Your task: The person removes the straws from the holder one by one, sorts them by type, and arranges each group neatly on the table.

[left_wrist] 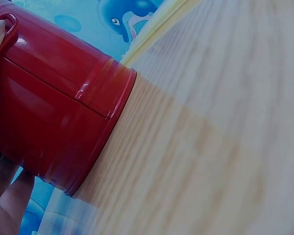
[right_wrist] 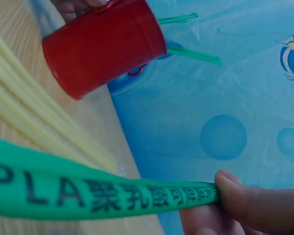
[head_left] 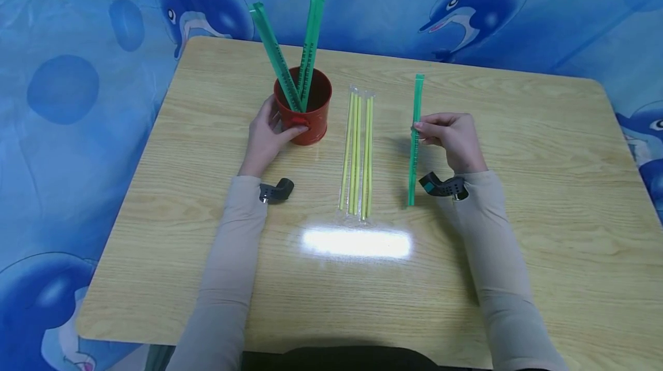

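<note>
Green packet (head_left: 414,158) pinched by right hand (head_left: 449,135); left hand (head_left: 263,138) grips bucket (head_left: 316,121).

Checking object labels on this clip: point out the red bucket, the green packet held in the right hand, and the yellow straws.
Red bucket (right_wrist: 105,46): right wrist view, middle of its outer wall.
Green packet (head_left: 413,167): head view, its lower half.
Yellow straws (head_left: 357,155): head view, mid-length of a middle straw.
</note>
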The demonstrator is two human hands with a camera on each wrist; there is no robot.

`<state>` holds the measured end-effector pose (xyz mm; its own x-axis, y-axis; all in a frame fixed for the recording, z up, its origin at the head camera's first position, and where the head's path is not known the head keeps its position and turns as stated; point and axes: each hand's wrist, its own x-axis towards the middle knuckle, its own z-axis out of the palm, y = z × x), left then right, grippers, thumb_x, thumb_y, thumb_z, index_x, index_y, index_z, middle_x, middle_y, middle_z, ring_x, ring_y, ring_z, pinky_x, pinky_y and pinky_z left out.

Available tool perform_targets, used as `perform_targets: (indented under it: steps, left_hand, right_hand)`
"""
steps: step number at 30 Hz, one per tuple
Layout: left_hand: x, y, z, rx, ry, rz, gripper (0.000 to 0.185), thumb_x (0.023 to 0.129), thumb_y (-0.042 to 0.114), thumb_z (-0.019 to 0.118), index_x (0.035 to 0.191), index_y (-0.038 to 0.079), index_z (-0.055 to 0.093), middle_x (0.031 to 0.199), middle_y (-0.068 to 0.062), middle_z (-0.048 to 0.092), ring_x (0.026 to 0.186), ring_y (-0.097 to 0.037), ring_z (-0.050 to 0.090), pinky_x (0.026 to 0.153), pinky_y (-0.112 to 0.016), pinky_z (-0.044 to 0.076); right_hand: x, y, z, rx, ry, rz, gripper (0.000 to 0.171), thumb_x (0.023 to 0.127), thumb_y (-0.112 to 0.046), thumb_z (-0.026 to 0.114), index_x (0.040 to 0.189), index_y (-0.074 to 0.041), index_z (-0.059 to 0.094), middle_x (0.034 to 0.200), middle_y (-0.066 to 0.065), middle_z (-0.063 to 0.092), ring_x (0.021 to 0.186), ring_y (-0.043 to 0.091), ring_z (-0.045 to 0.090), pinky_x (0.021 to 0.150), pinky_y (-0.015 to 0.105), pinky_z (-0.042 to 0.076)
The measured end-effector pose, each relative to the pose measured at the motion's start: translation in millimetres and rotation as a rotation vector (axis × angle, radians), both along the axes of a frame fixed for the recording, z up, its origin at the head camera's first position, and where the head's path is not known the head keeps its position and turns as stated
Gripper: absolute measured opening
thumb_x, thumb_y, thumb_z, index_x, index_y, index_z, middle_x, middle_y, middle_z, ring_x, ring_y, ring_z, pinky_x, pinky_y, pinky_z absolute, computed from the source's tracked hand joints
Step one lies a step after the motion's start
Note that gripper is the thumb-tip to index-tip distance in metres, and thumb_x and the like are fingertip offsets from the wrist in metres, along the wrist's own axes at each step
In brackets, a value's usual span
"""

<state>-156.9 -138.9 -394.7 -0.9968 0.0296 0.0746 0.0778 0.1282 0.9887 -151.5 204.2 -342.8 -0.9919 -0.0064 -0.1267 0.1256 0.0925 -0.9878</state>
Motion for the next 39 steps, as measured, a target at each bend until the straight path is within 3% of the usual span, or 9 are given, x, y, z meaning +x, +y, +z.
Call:
perform_targets:
  steps: [6, 12, 28, 39]
  left_hand:
    - [-0.3, 0.2, -0.2, 0.004, -0.007, -0.003, 0.08, 0.079, 0.012, 0.077, 0.145, 0.013, 0.033, 0.145, -0.004, 0.04, 0.134, -0.014, 0.036, 0.107, -0.023, 0.034]
    - [-0.4, -0.3, -0.8, 0.0, 0.002, -0.001, 0.079, 0.079, 0.012, 0.077, 0.145, 0.012, 0.034, 0.145, -0.004, 0.04, 0.134, -0.014, 0.036, 0.108, -0.023, 0.034]
    - [-0.2, -0.8, -1.1, -0.01, 0.007, 0.004, 0.078, 0.079, 0.013, 0.077, 0.145, 0.012, 0.034, 0.145, -0.004, 0.041, 0.133, -0.013, 0.036, 0.107, -0.022, 0.033]
    - [1.8, 0.3, 0.4, -0.007, 0.014, 0.009, 0.079, 0.078, 0.013, 0.078, 0.145, 0.011, 0.034, 0.144, -0.005, 0.042, 0.132, -0.013, 0.037, 0.107, -0.021, 0.034]
  right_hand:
    - [-4.3, 3.8, -11.9, 0.075, -0.122, 0.016, 0.005, 0.085, -0.009, 0.07, 0.082, -0.008, 0.074, 0.075, 0.001, 0.07, 0.062, 0.012, 0.065, 0.059, 0.024, 0.057]
    - [-7.7, 3.1, -18.2, 0.133, -0.177, 0.007, 0.009, 0.086, -0.009, 0.069, 0.078, -0.011, 0.072, 0.071, -0.002, 0.069, 0.06, 0.01, 0.064, 0.058, 0.023, 0.057]
    - [-14.9, -0.8, -28.1, 0.182, -0.143, -0.031, 0.008, 0.087, -0.005, 0.066, 0.089, 0.001, 0.071, 0.069, -0.006, 0.068, 0.06, 0.006, 0.065, 0.057, 0.021, 0.057]
    - [-18.7, -0.2, -40.1, 0.216, -0.148, -0.034, 0.005, 0.083, -0.009, 0.073, 0.083, -0.004, 0.074, 0.066, -0.005, 0.067, 0.057, 0.006, 0.064, 0.054, 0.02, 0.056]
